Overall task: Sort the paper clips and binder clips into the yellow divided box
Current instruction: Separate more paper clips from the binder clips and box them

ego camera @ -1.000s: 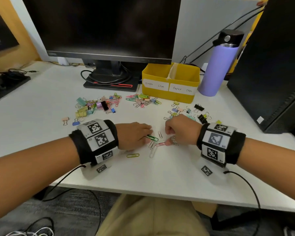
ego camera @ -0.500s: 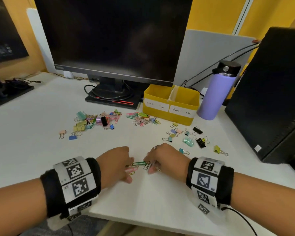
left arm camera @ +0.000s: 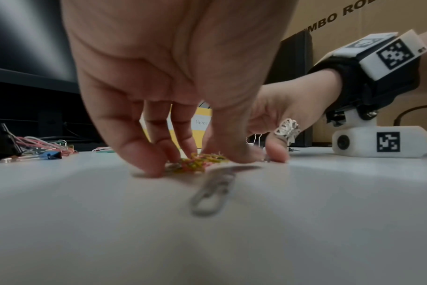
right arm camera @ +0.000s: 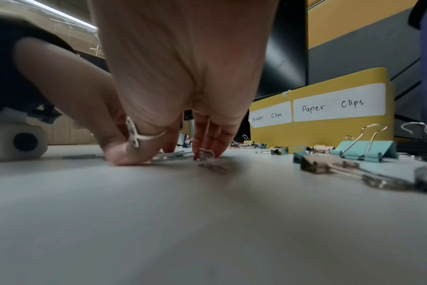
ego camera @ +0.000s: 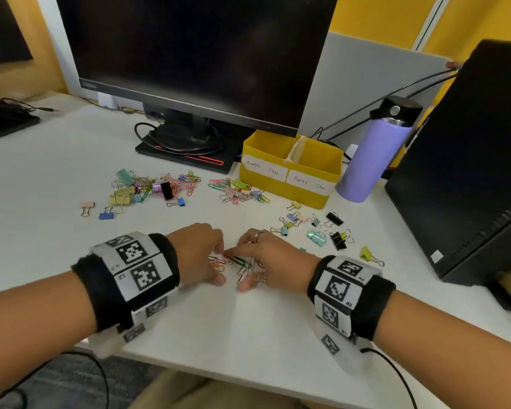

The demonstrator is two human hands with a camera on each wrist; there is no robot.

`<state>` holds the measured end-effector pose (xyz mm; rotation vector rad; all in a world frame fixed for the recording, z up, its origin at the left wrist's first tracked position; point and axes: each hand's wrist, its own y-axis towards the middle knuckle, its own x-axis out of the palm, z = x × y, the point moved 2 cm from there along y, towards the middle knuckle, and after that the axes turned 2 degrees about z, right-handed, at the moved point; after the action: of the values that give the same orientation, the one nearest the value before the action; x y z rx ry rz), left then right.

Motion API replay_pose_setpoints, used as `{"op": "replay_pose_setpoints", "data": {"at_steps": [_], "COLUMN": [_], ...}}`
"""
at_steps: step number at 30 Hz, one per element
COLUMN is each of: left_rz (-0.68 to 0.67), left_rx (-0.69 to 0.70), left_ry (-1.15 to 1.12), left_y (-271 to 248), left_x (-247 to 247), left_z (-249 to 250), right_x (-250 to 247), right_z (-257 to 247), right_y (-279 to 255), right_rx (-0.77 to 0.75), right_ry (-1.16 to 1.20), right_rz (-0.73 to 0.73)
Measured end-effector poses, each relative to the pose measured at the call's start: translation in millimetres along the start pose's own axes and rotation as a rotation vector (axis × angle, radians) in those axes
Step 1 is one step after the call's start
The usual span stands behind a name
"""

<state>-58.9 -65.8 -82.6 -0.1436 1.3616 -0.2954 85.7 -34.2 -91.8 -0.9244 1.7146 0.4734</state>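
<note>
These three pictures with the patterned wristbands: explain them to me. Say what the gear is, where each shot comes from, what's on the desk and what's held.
No machine here: a person wears one camera on the head and one on each wrist. The head view looks down at both hands; the two low views look along each hand.

The left hand gathers small coloured paper clips on the white desk with curled fingers. The right hand gathers silver paper clips. Neither has lifted anything.

Behind lie loose binder clips and the yellow divided box, labelled Binder Clips and Paper Clips.
</note>
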Motion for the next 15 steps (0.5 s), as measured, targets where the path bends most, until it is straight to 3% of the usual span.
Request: {"op": "replay_pose_setpoints", "data": {"at_steps": [3, 15], "left_rz": [-0.049, 0.020], "left_rx": [0.014, 0.030], "left_ry": [0.013, 0.121], "left_y": [-2, 3], "left_x": [3, 1], "left_z": [0, 8], "right_x": [0, -5], "right_z": [3, 16], "right_y": [1, 7], "right_rx": [0.015, 0.128], "right_ry": [0.015, 0.084], "right_rz": [-0.008, 0.049]}}
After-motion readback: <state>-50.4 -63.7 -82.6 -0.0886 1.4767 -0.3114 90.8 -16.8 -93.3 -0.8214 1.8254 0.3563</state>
